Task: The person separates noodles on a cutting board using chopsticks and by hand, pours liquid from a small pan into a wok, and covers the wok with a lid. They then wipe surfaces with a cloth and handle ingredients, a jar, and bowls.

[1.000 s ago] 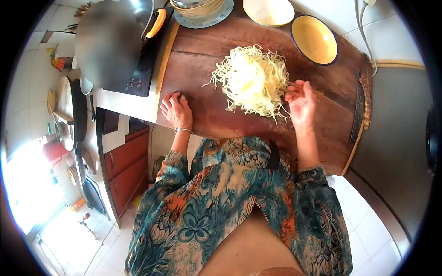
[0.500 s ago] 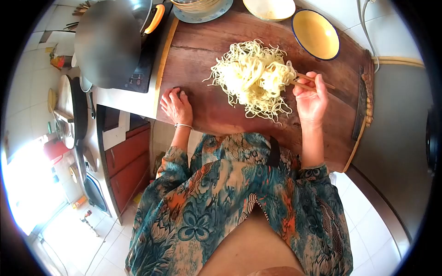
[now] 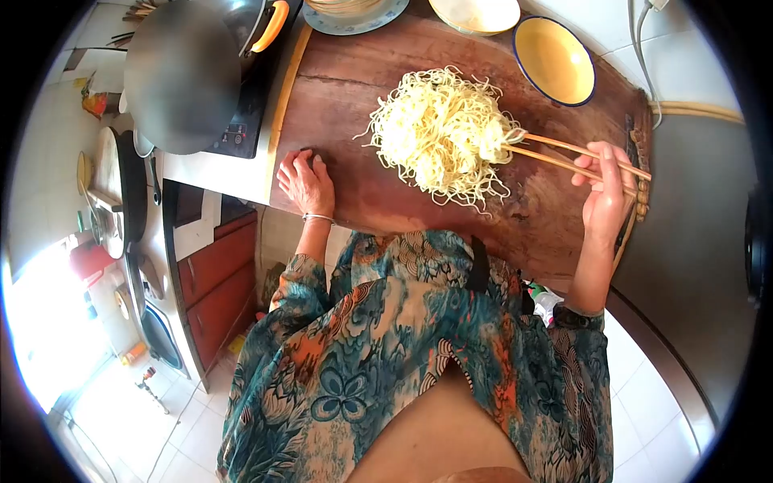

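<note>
A loose heap of pale yellow noodles (image 3: 443, 133) lies on the dark red-brown wooden tabletop (image 3: 338, 105). My right hand (image 3: 608, 185), right of the heap, is closed around a pair of long wooden chopsticks (image 3: 568, 153). Their tips reach into the right side of the noodles. My left hand (image 3: 306, 183) rests on the wood near its left front edge, fingers curled loosely downward and slightly apart. Nothing shows in it, and a bracelet circles its wrist.
A yellow bowl with a dark rim (image 3: 555, 60) stands behind the noodles on the right, beside a pale bowl (image 3: 475, 14). A blue-white plate (image 3: 354, 20) sits at the back. To the left are a cooktop (image 3: 237, 138) and a pan with an orange handle (image 3: 271, 26).
My right hand has moved right, away from the heap, and more of the chopsticks shows. The noodle heap is spread a little flatter. My left hand has stayed almost in place.
</note>
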`<action>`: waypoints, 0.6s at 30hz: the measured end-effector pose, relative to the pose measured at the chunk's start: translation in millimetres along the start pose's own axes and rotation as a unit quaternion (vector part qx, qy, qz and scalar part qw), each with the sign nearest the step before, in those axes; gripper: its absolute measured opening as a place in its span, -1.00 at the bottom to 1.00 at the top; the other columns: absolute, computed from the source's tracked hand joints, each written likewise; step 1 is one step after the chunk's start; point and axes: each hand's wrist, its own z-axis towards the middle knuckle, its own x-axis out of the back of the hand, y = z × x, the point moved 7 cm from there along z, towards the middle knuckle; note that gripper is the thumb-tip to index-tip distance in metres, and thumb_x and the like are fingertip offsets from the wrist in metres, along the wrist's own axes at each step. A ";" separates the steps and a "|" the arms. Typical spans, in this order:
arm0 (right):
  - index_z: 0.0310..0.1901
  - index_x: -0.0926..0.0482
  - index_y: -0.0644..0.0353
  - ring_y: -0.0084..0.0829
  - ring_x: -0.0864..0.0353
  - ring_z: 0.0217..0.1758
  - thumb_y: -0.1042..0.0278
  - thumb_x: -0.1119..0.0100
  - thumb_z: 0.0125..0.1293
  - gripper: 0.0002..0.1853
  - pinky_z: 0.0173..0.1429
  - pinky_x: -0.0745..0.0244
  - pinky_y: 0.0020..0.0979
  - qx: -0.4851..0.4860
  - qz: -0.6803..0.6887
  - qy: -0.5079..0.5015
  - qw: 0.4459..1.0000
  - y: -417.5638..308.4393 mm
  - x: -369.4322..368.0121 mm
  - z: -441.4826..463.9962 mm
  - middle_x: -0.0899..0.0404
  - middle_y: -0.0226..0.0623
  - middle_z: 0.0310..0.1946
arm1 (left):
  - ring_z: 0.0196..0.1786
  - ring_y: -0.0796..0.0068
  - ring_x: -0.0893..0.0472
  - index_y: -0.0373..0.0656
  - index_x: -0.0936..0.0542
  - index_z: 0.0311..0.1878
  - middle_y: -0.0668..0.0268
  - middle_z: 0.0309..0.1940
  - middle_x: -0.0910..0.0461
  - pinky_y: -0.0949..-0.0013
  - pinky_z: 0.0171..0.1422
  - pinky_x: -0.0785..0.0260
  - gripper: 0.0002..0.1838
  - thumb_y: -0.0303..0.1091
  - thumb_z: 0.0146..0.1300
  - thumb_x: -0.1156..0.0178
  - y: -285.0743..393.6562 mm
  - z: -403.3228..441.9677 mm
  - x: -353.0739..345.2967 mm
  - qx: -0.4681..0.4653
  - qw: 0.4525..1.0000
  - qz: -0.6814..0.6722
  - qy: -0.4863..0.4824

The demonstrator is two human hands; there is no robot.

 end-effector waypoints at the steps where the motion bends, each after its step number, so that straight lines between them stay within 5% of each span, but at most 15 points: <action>1: -0.24 -0.54 0.31 -0.55 -0.54 -0.46 0.30 0.04 0.37 -0.76 -0.51 -0.42 -0.57 -0.005 -0.003 -0.018 1.000 -4.9 -13.8 -2.8 -0.55 -0.28 -0.47 | 0.10 0.11 -0.30 -0.06 -0.51 -0.16 0.27 0.00 -0.38 0.09 0.18 -0.13 -0.79 -0.29 0.12 -0.14 -0.3 0.1 -0.4 0.000 1.000 0.001 -0.002; 8: -0.25 -0.53 0.34 -0.52 -0.51 -0.55 0.34 0.06 0.35 -0.77 -0.58 -0.40 -0.55 0.065 0.049 -0.023 0.996 -19.8 -20.6 7.4 -0.54 -0.21 -0.51 | 0.11 0.14 -0.31 -0.04 -0.51 -0.14 0.32 -0.01 -0.40 0.09 0.17 -0.15 -0.79 -0.28 0.14 -0.13 -5.0 -1.0 -2.7 0.017 1.000 0.005 -0.007; 13: -0.23 -0.53 0.34 -0.51 -0.54 -0.42 0.33 0.05 0.36 -0.76 -0.46 -0.41 -0.55 -0.019 0.028 -0.060 0.998 -8.4 -24.6 2.9 -0.53 -0.27 -0.49 | 0.12 0.13 -0.30 -0.04 -0.51 -0.14 0.29 0.00 -0.39 0.09 0.20 -0.13 -0.79 -0.28 0.14 -0.13 -2.7 -1.9 0.1 -0.002 1.000 0.006 -0.001; 18: -0.20 -0.53 0.34 -0.53 -0.50 -0.56 0.35 0.03 0.36 -0.78 -0.43 -0.45 -0.55 -0.026 -0.049 -0.104 0.993 11.7 -27.3 -4.8 -0.55 -0.26 -0.47 | 0.09 0.12 -0.30 -0.05 -0.51 -0.14 0.29 0.00 -0.39 0.08 0.18 -0.12 -0.78 -0.31 0.11 -0.15 -3.3 -1.0 -1.3 -0.008 1.000 0.005 0.004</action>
